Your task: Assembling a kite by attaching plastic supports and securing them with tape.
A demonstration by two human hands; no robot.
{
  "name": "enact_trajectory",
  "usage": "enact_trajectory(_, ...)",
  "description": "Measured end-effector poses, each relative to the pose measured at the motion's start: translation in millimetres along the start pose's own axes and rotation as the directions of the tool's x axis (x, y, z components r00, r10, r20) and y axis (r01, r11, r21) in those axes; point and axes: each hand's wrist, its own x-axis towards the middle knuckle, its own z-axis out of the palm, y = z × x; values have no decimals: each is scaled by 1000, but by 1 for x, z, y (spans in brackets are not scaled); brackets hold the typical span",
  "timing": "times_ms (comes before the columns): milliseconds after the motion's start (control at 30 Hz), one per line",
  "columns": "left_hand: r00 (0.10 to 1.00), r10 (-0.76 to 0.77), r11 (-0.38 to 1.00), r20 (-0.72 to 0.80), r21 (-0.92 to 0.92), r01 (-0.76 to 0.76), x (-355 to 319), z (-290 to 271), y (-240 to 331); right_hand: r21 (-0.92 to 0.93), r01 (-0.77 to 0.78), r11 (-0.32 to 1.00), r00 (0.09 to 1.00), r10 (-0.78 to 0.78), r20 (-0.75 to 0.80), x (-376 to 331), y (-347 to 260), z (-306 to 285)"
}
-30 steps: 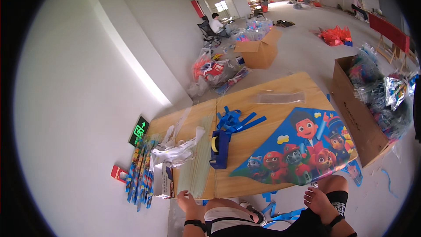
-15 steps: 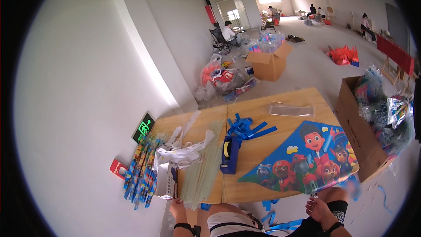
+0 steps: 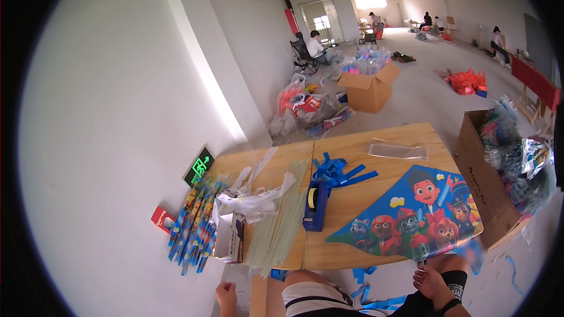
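A printed cartoon kite (image 3: 411, 217), blue and roughly diamond-shaped, lies flat at the right of the wooden table (image 3: 343, 252). Just below its lower edge my right hand (image 3: 432, 283) is closed, fingers curled; a small dark thing shows at the fingertips, too small to name. My left hand (image 3: 225, 294) hangs below the table's left front edge, fingers bent together, and what it holds, if anything, is hidden. Nearest to it on the table are an open white box (image 3: 228, 239) and a bundle of thin pale rods (image 3: 276, 229). A blue tape dispenser (image 3: 315, 208) stands mid-table.
Blue ribbon strips (image 3: 335, 171), white fabric strips (image 3: 249, 205) and a clear plastic sleeve (image 3: 398, 150) lie on the table. Rolled printed sheets (image 3: 192, 229) lean at its left end. A cardboard box (image 3: 490, 179) of wrapped items stands right; another open box (image 3: 369, 91) stands beyond. Several people are farther back.
My left hand has moved down and left, away from the table edge by the white box. The view has shifted slightly; my right hand stays by the kite's lower edge.
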Motion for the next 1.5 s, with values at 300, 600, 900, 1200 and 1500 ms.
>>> enact_trajectory(300, 985, 4, 1000, 175, -18, -1, -45, -137, 61, -124, 20, 992, 1000, -21, -5, -17, 0, 8)
enact_trajectory(600, 575, 434, 820, 693, -569, 66, -133, -22, 221, -588, 538, 604, 706, 59, 706, -102, -3, 196)
enact_trajectory(900, 349, 651, 663, 675, -728, 171, -186, 67, 290, -626, 648, 435, 747, -199, 634, -121, 28, 252)
enact_trajectory(1200, 953, 303, 944, -8, -134, -302, 80, 15, 167, -824, 545, 154, 715, -598, 362, -119, -38, 134)
enact_trajectory(1500, 494, 350, 305, 796, 401, -863, 260, 79, 171, -718, 523, 459, 685, -728, 33, -144, -31, 92)
